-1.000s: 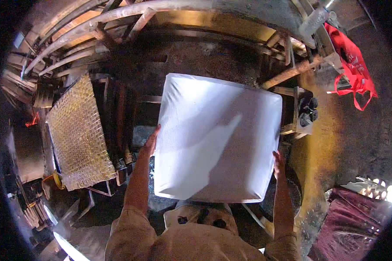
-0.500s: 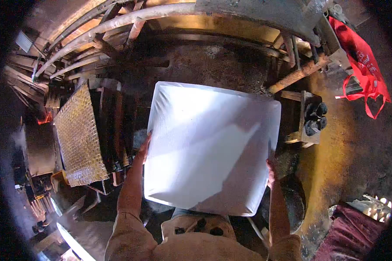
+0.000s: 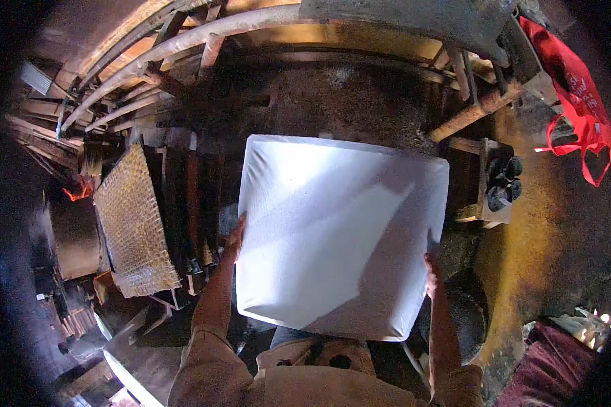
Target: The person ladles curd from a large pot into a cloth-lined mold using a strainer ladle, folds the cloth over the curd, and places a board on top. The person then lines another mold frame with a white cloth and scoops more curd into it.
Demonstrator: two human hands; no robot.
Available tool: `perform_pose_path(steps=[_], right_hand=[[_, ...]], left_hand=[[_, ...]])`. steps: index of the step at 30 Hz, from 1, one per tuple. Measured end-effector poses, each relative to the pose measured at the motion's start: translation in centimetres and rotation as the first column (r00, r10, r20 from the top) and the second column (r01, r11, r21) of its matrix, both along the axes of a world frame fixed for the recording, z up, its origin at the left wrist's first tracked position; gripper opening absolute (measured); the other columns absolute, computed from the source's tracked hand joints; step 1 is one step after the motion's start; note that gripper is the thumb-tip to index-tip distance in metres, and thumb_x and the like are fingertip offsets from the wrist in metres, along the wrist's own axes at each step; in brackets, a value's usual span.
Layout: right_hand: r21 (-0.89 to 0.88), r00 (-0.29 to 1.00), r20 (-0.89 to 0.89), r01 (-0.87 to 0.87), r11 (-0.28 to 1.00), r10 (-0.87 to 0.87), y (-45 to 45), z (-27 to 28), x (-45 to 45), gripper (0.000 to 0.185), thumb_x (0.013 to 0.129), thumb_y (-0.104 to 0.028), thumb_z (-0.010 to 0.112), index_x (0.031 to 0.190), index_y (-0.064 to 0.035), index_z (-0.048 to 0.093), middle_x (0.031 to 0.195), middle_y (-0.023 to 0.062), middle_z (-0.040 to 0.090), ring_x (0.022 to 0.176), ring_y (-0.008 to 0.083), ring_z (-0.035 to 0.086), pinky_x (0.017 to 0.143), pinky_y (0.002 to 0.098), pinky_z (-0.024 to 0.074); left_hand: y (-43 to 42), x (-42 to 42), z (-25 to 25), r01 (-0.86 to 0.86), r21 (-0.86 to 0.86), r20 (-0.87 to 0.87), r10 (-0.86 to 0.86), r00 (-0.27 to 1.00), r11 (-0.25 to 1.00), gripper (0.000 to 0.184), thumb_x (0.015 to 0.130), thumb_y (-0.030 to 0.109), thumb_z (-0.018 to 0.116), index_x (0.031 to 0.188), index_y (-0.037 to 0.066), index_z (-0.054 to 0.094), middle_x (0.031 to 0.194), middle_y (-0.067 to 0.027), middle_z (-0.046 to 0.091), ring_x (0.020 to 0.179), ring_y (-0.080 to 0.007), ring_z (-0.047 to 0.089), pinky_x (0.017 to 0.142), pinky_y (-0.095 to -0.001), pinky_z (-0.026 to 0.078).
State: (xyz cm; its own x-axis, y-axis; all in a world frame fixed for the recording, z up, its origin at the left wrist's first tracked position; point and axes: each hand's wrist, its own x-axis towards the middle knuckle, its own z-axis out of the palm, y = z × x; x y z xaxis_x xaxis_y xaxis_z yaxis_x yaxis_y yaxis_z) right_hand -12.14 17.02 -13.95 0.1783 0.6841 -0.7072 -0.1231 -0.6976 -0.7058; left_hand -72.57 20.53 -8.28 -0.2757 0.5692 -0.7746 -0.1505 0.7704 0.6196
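A large square panel with white cloth stretched over it (image 3: 339,237) fills the middle of the view, in front of my body. Its face is lit in part, with a dark shadow slanting across the right side. At the left edge, my left hand (image 3: 235,239) grips the panel, fingers mostly behind it. My right hand (image 3: 430,275) holds the opposite edge a little lower down, and its fingertips are hidden too. Both forearms reach up from below, on either side of the panel.
A woven mat panel (image 3: 137,224) leans at the left. Wooden poles (image 3: 217,28) curve along the top. Dark sandals (image 3: 504,182) sit on a small wooden stand. A red bag (image 3: 570,78) hangs at the upper right; maroon cloth (image 3: 550,370) lies at the lower right.
The whole scene has shifted slightly right and down in view, the panel and both hands with it. My grip on both edges looks the same.
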Motion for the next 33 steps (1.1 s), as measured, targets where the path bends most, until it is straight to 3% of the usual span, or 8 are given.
perform_pose_path(steps=[1,4,7,13,23,29,32,33], right_hand=[[0.006,1.000,0.027,-0.006,1.000,0.006,0.1,0.1,0.0,0.048,0.083,-0.039,0.047,0.119,-0.0078,0.045,0.120,0.0069,0.046,0.110,0.0198,0.041,0.089,0.0377,0.0330],[0.027,0.988,0.146,-0.052,0.998,0.047,0.6,0.3,-0.2,0.046,0.084,-0.038,0.046,0.118,-0.0072,0.046,0.119,0.0076,0.047,0.108,0.0205,0.042,0.087,0.0377,0.0341],[0.063,0.966,0.252,-0.083,0.995,0.064,1.2,1.0,-0.6,0.045,0.084,-0.037,0.046,0.117,-0.0066,0.046,0.117,0.0084,0.048,0.107,0.0212,0.044,0.085,0.0377,0.0353],[0.121,0.893,0.450,-0.072,0.990,0.010,-2.6,3.9,-2.4,0.042,0.085,-0.035,0.045,0.115,-0.0054,0.047,0.114,0.0098,0.049,0.103,0.0225,0.046,0.082,0.0377,0.0376],[-0.122,0.640,0.741,0.423,0.898,-0.201,-44.0,6.7,-20.7,0.035,0.086,-0.031,0.043,0.107,-0.0052,0.051,0.105,0.0108,0.054,0.094,0.0250,0.051,0.074,0.0390,0.0420],[-0.380,0.671,0.741,0.435,0.816,-0.013,-57.5,4.3,-37.5,0.029,0.085,-0.030,0.043,0.097,-0.0067,0.056,0.095,0.0100,0.058,0.085,0.0266,0.055,0.069,0.0409,0.0453],[-0.350,0.415,0.894,0.419,0.838,0.167,-61.2,2.0,-38.8,0.028,0.085,-0.029,0.042,0.092,-0.0075,0.059,0.090,0.0096,0.060,0.080,0.0274,0.058,0.067,0.0419,0.0469],[-0.174,0.312,0.950,0.541,0.823,-0.004,-61.6,5.6,-38.9,0.023,0.081,-0.025,0.047,0.089,-0.0070,0.059,0.085,0.0090,0.059,0.075,0.0255,0.057,0.064,0.0390,0.0469]], left_hand=[[-0.1,0.1,-0.1,0.020,0.186,0.047,-0.030,0.998,0.982,0.073,0.079,0.061,0.041,0.132,0.010,0.032,0.130,-0.0074,0.038,0.117,-0.0187,0.036,0.098,-0.0307,0.026],[-0.2,-0.7,-0.1,0.092,-0.007,-0.066,-0.093,0.993,0.996,0.073,0.080,0.059,0.043,0.132,0.008,0.032,0.130,-0.0075,0.037,0.116,-0.0181,0.036,0.097,-0.0296,0.026],[-0.5,-0.7,-0.1,0.100,0.144,0.018,-0.104,0.994,0.985,0.073,0.081,0.058,0.043,0.132,0.007,0.032,0.127,-0.0081,0.041,0.114,-0.0195,0.039,0.097,-0.0293,0.027],[-0.3,-0.6,-0.2,0.159,0.146,0.099,-0.174,0.980,0.977,0.080,0.075,0.066,0.042,0.131,0.009,0.033,0.125,-0.0093,0.041,0.110,-0.0214,0.041,0.091,-0.0342,0.030],[-5.2,-5.2,-5.6,0.337,-0.230,0.152,-0.308,0.939,0.913,0.090,0.065,0.077,0.041,0.129,0.013,0.035,0.117,-0.0101,0.043,0.098,-0.0247,0.046,0.077,-0.0442,0.040],[-14.3,-4.2,0.4,0.421,-0.036,0.415,-0.369,0.831,0.906,0.076,0.074,0.068,0.041,0.129,0.015,0.033,0.116,-0.0089,0.042,0.097,-0.0254,0.044,0.076,-0.0451,0.037],[-18.7,-6.1,-3.0,0.446,0.074,0.384,-0.438,0.813,0.892,0.075,0.075,0.066,0.043,0.127,0.013,0.032,0.114,-0.0085,0.042,0.099,-0.0258,0.042,0.082,-0.0434,0.034],[-19.4,-6.4,-3.6,0.468,0.071,0.369,-0.460,0.808,0.881,0.073,0.075,0.065,0.043,0.125,0.013,0.033,0.112,-0.0081,0.043,0.098,-0.0252,0.042,0.081,-0.0427,0.034]])
